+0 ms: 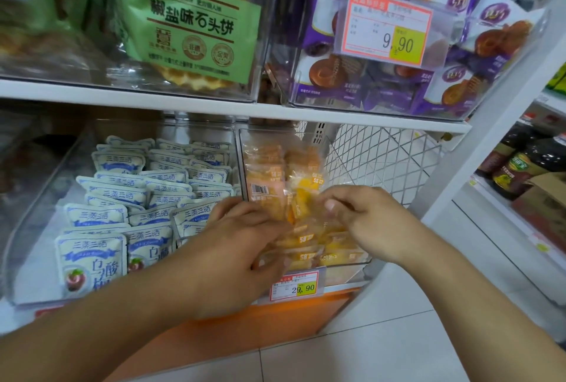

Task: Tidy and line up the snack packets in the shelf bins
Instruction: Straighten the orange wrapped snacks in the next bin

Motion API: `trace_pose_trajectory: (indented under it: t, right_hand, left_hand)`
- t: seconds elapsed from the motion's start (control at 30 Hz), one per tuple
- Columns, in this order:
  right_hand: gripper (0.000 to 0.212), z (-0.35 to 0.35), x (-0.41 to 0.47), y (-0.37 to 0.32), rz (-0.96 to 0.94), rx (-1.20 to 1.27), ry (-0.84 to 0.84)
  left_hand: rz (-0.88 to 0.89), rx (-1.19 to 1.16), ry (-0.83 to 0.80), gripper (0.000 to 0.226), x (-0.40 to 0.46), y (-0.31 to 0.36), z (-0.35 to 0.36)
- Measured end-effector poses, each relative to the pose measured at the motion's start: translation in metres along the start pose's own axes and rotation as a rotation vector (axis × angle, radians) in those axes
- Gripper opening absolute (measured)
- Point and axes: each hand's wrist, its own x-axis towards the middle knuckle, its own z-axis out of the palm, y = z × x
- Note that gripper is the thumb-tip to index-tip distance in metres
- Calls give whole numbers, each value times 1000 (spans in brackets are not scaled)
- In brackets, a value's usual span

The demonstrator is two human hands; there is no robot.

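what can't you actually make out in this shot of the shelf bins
Head view:
- Front orange packets: partly covered by the left hand and right hand; each hand's grip is unclear.
- Small print on the 29.90 price tag: too small, left edge hidden by the left hand.
- Far-left upper bin: blurred, cut by the frame edge.
- Dark bottles on the right: labels unreadable.

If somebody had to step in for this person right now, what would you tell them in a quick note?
Left hand: fingers curled on the orange packets at the front of the lower right bin.
Right hand: pinching a clear wrapper in the same bin.
Done: the white-and-blue packets in the lower left bin sit in fairly neat rows.
Left: the orange packets lie jumbled at the front; stand them and line them up. The purple packets above look loosely heaped.
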Motion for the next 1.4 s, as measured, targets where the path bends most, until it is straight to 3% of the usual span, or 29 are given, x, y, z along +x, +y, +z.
trace_pose_trajectory:
  t: [0.13, 0.27, 0.33, 0.6, 0.73, 0.9, 1.07, 1.17, 1.27, 1.33, 1.4]
  right_hand:
    - [28, 0, 34, -12, -77, -50, 119]
    - [39, 10, 69, -9, 16, 43, -169]
    - [36, 18, 78, -3, 41, 80, -224]
    - [14, 10, 68, -5, 54, 50, -191]
    - [20, 11, 60, -6, 31, 82, -82]
    - [25, -2, 41, -7, -5, 324, 178]
    - [21, -18, 18, -18, -102, 563, 359]
    - [28, -21, 1, -32, -148, 624, 414]
    - [30, -16, -12, -52, -185, 650, 406]
    - [33, -10, -18, -64, -203, 642, 405]
    - [33, -5, -22, -73, -194, 723, 394]
  left_hand:
    - [14, -32, 14, 57, -3, 2, 0]
    - [1, -52, 17, 58, -4, 2, 1]
    - [-7, -55, 6, 61, -4, 2, 0]
    - [-1, -30, -4, 54, 0, 0, -3]
    - [-3, -17, -10, 54, -1, 1, -3]
    - [-53, -69, 22, 49, -1, 4, -3]
    - [-253, -272, 143, 38, 4, 13, -8]
    - [-388, -399, 298, 57, 9, 14, -17]
    - [-309, -446, 280, 78, 9, 12, -25]
    - [-292, -471, 237, 71, 8, 12, -30]
    - [-317, -577, 249, 51, 8, 9, -33]
